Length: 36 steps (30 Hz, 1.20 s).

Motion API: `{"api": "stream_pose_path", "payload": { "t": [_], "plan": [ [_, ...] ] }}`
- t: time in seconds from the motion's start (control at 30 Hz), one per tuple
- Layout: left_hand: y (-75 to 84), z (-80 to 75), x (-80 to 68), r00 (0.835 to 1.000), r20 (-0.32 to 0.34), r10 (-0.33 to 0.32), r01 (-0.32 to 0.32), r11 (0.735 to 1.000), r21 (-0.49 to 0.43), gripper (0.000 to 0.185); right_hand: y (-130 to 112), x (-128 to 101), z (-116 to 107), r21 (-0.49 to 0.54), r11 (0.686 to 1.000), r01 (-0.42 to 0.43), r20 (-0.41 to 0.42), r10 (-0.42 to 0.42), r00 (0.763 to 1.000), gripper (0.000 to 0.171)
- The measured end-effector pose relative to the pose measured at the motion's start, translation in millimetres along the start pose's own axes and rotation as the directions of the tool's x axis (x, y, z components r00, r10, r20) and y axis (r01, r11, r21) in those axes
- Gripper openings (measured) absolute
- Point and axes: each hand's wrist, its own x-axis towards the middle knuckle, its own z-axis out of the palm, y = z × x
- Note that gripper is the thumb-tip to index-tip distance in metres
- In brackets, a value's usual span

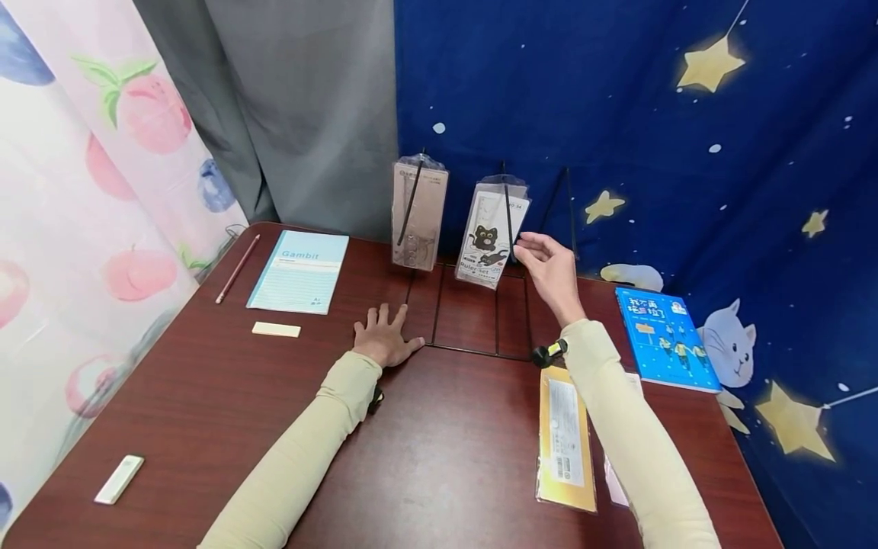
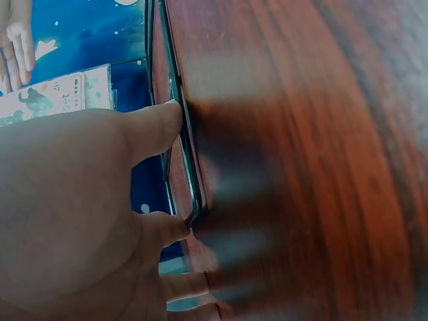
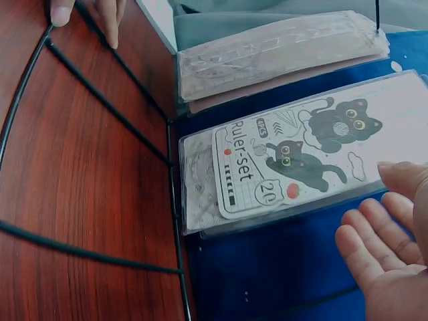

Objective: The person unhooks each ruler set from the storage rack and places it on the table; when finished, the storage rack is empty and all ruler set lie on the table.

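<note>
My left hand (image 1: 384, 335) lies flat on the dark wooden table (image 1: 226, 412) with fingers spread, its fingertips (image 2: 164, 124) against the black wire rack base (image 1: 466, 305). My right hand (image 1: 545, 263) is raised with relaxed fingers beside the right edge of a clear ruler-set packet with black cats (image 1: 490, 236), which hangs on the rack. In the right wrist view the palm (image 3: 384, 247) faces this packet (image 3: 281, 160); whether the thumb touches it I cannot tell. A second, brownish packet (image 1: 418, 213) hangs to its left.
On the table lie a light blue Gambit notebook (image 1: 298, 271), a pencil (image 1: 238, 268), a cream eraser (image 1: 276, 329), a small white bar (image 1: 120, 479), a blue book (image 1: 665, 338) and a yellow packet (image 1: 565, 438) by my right forearm. Curtains hang close behind.
</note>
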Motion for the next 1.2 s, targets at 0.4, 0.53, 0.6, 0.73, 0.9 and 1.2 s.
{"api": "stream_pose_path", "payload": {
  "t": [0.4, 0.53, 0.6, 0.73, 0.9, 1.2],
  "plan": [
    [0.6, 0.0, 1.8, 1.0, 0.001, -0.007, 0.007, 1.0, 0.011, 0.081, -8.9, 7.0, 14.7, -0.102, 0.995, 0.016, -0.065, -0.023, 0.998, 0.028],
    [0.8, 0.6, 1.3, 1.0, 0.001, -0.006, 0.006, 1.0, 0.009, 0.081, -5.9, 4.5, 16.5, -0.05, 0.999, 0.007, -0.058, -0.01, 0.998, 0.029],
    [1.1, 0.4, 0.6, 1.0, 0.001, -0.005, 0.005, 1.0, 0.009, 0.082, -4.1, 3.2, 17.5, -0.003, 1.0, 0.0, -0.054, 0.0, 0.999, 0.029],
    [2.1, -0.1, -1.0, 1.0, -0.008, -0.006, 0.006, 1.0, 0.007, 0.08, -2.5, 1.0, 19.8, 0.103, 0.994, -0.022, -0.04, 0.027, 0.999, 0.025],
    [3.2, -1.6, -1.9, 1.0, -0.019, 0.002, -0.001, 1.0, 0.013, 0.08, -5.7, -3.2, 22.2, 0.167, 0.985, -0.04, -0.02, 0.044, 0.999, 0.024],
    [1.4, -1.8, -1.0, 1.0, -0.007, -0.002, 0.002, 1.0, 0.018, 0.081, -8.9, -15.0, 22.6, 0.166, 0.983, -0.074, 0.003, 0.075, 0.997, 0.029]
  ]
}}
